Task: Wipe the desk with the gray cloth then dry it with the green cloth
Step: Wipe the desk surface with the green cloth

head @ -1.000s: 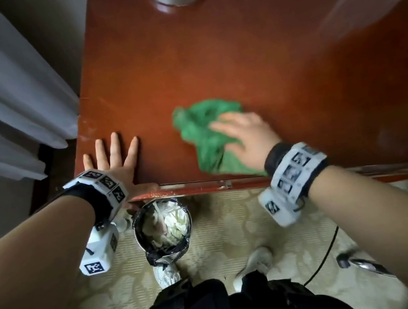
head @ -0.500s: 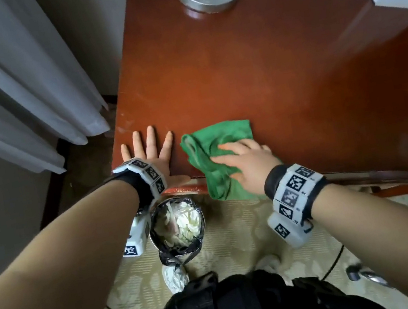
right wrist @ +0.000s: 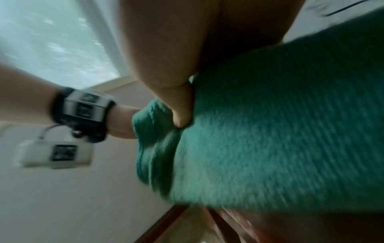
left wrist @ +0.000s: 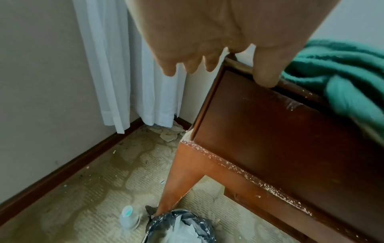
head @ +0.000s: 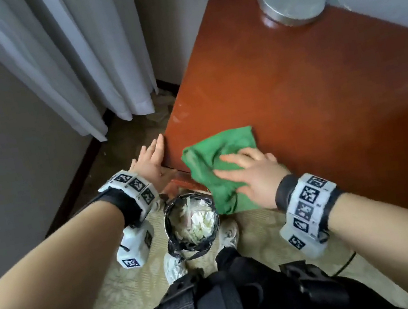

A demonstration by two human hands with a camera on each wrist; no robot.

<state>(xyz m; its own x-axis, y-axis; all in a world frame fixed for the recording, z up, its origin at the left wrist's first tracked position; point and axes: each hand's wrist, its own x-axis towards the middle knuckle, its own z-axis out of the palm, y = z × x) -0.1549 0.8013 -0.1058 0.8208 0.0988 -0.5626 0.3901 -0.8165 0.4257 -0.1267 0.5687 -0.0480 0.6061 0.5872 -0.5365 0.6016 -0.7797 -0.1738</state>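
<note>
Head view: our right hand (head: 253,175) lies flat on the green cloth (head: 216,168), fingers straight and slightly spread, pressing it onto the desk (head: 295,89) at the near-left corner; part of the cloth hangs over the front edge. Our left hand (head: 151,161) sits at the desk's left edge, fingers straight and close together. A lined waste bin (head: 192,227) stands below on the floor, a round metal lamp base (head: 292,2) at the far side.

Left wrist view: fingers straight beside the corner, thumb (left wrist: 267,70) touching the front edge just beside the cloth (left wrist: 340,74).

Right wrist view: blurred; thumb (right wrist: 178,102) presses into the cloth (right wrist: 280,131). We cannot tell the other fingers here.
</note>
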